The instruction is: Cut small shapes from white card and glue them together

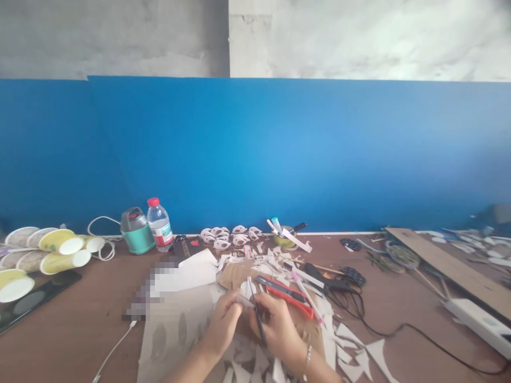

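Note:
My left hand and my right hand meet low in the middle of the view, over a brown cardboard sheet. The left hand's fingers pinch a small white paper piece. My right hand is closed round a thin dark pen that points down and toward me. A red utility knife lies just beyond the right hand. White paper scraps lie around both hands.
Stacked yellow paper cups lie at the left, with a teal jar and water bottle behind. White cut-out shapes sit by the blue wall. A glue gun, black cable, wooden plank and power strip lie right.

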The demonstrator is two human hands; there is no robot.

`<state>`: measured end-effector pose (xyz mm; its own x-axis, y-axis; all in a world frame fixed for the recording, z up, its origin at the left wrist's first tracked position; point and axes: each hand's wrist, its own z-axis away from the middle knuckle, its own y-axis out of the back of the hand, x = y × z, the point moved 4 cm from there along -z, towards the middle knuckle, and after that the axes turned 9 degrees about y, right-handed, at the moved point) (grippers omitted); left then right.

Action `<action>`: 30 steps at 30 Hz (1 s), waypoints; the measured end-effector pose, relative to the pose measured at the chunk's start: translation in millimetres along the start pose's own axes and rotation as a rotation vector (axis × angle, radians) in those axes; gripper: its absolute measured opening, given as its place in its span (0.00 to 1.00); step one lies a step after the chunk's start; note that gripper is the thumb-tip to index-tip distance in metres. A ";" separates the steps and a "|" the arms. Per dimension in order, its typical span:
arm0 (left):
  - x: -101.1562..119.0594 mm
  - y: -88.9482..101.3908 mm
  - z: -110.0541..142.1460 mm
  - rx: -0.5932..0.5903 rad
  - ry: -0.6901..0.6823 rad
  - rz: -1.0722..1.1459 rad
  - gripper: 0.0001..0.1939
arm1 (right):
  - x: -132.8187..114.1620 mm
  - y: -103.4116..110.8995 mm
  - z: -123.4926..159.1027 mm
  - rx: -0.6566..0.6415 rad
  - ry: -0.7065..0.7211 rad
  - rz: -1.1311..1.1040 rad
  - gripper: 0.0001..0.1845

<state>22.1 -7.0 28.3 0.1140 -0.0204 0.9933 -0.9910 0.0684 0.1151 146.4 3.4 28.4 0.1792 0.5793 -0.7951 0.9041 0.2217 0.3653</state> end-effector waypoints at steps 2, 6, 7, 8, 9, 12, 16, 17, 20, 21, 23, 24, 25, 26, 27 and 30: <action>-1.7 0.2 -0.6 -0.010 -0.021 -0.012 0.09 | -0.7 -0.8 1.1 -0.021 0.001 0.005 0.06; 0.2 2.2 -0.8 0.014 -0.142 -0.106 0.08 | -1.1 -1.7 2.9 -0.017 0.011 -0.006 0.06; 1.6 3.1 -0.7 0.031 -0.187 -0.140 0.08 | -1.0 -2.0 3.1 -0.005 0.011 -0.019 0.07; 2.9 3.9 -0.6 0.045 -0.232 -0.176 0.08 | -0.7 -2.3 3.3 0.008 0.004 -0.045 0.08; 3.8 4.7 -0.7 0.056 -0.270 -0.207 0.08 | -0.3 -3.0 3.4 0.021 -0.015 -0.089 0.08; 1.4 8.6 -2.8 0.092 -0.288 -0.234 0.09 | 2.2 -5.9 3.2 0.057 -0.132 -0.309 0.08; -8.3 15.5 -6.2 0.187 -0.180 -0.195 0.12 | 5.5 -6.0 1.6 0.140 -0.245 -0.478 0.14; -9.7 16.0 -6.2 0.200 -0.177 -0.203 0.13 | 6.3 -5.0 1.0 0.163 -0.253 -0.487 0.15; -12.0 15.7 -5.1 0.220 -0.209 -0.242 0.15 | 8.2 -2.5 -0.3 0.206 -0.262 -0.485 0.17; -12.7 15.8 -4.8 0.226 -0.215 -0.246 0.15 | 8.6 -1.8 -0.6 0.213 -0.261 -0.473 0.17; -14.7 17.0 -4.8 0.251 -0.197 -0.228 0.16 | 9.7 -1.0 -0.6 0.223 -0.258 -0.454 0.17; -16.0 18.4 -5.1 0.276 -0.172 -0.208 0.17 | 10.9 -0.8 -0.5 0.231 -0.260 -0.452 0.17; -17.3 20.3 -5.6 0.311 -0.141 -0.184 0.18 | 12.4 -0.7 -0.3 0.241 -0.261 -0.456 0.17; -18.6 22.6 -6.1 0.353 -0.109 -0.157 0.18 | 14.3 -0.6 -0.2 0.251 -0.260 -0.459 0.17; -19.6 24.9 -6.8 0.397 -0.084 -0.132 0.19 | 16.4 -0.4 -0.1 0.258 -0.256 -0.460 0.16; -21.1 29.6 -9.2 0.496 -0.075 -0.089 0.15 | 20.8 2.0 -0.7 0.269 -0.212 -0.367 0.12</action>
<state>-9.0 4.7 10.9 0.2121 -0.0776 0.9742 -0.8939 -0.4181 0.1613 151.7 16.4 12.9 -0.1195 0.3226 -0.9389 0.9853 0.1548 -0.0722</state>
